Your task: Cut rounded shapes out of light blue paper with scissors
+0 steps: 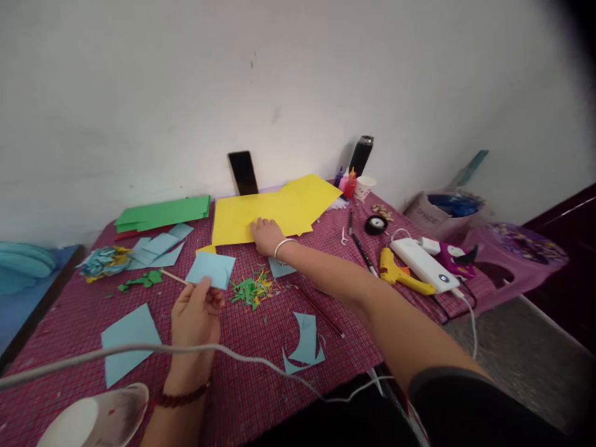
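My left hand (198, 310) is closed on a small light-blue paper piece (212, 268), pinching its lower edge between thumb and fingers. A thin wooden stick (174, 277) runs from green paper bits (145, 280) toward this hand; whether the hand also grips it I cannot tell. My right hand (267, 236) reaches across to the yellow paper sheets (261, 211), its fingers bent a little and resting on the top sheet near the front edge. Below the right wrist lies another blue paper piece (280, 268), partly covered. Green and yellow paper shreds (254, 288) lie between the hands.
Green sheets (162, 214) and a blue-yellow crumpled paper bunch (105, 262) lie left. At right are a yellow glue gun (400, 273), white power bank (426, 264) and black tape roll (375, 225). A white cable (242, 357) crosses the front, near a paper cup (100, 416).
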### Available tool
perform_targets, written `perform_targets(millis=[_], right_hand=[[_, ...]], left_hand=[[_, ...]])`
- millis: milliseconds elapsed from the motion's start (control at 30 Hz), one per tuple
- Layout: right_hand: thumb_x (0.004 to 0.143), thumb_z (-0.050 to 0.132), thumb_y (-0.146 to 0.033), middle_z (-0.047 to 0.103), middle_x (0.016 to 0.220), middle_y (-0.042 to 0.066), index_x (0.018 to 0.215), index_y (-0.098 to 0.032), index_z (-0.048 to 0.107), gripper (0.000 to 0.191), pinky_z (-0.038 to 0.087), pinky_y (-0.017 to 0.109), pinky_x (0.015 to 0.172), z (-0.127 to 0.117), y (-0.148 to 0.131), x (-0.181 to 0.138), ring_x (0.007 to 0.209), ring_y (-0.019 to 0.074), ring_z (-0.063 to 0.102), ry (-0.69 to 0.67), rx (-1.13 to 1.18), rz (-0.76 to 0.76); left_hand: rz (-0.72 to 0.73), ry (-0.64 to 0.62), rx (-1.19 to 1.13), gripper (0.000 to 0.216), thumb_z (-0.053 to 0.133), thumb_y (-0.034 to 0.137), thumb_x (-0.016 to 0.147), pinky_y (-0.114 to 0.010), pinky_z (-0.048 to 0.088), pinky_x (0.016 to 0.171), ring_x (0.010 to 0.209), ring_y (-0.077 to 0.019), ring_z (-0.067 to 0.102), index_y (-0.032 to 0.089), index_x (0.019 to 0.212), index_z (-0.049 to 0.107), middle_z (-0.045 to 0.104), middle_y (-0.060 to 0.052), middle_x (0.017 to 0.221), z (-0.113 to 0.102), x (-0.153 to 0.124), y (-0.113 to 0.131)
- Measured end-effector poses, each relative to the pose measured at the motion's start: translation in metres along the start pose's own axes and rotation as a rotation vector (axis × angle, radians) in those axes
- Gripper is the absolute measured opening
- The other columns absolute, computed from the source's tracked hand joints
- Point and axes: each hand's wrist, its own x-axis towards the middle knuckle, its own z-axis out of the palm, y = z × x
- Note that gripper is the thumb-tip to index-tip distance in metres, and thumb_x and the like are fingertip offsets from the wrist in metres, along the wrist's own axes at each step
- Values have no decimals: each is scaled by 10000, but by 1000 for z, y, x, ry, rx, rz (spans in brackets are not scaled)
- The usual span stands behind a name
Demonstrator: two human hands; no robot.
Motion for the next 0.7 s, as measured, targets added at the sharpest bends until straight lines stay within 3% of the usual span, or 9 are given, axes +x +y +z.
perform_targets(millis=[100,367,567,700], right_hand=[[892,384,-103,579,1153,240,1150,-21,535,310,409,407,882,7,4,0,1067,288,545,-12,-17,-28],[923,403,-129,644,1084,174,1060,-97,607,248,431,345,854,1,45,-21,1002,245,605,-48,-67,-128],[942,384,-123,592,1217,197,1180,-75,568,305,369,364,958,-21,111,-14,1143,253,536,31,-114,-86],[947,370,-103,546,1309,188,1238,-86,557,347,281,403,1046,-20,164,-17,1249,256,459,43,-137,-34]], left_hand=[[-13,-3,3,258,744,236,587,-181,382,438,447,-76,509,177,631,496,555,73,490,2,-2,-1],[-39,-44,42,262,751,277,599,-177,372,436,447,-65,496,164,614,514,550,67,502,2,-2,-10],[-32,-15,15,267,770,255,599,-167,382,455,463,-59,507,164,629,521,562,69,522,-2,2,-16],[-37,-15,37,263,777,262,600,-168,389,457,472,-62,514,161,643,539,566,65,538,-4,5,-19]])
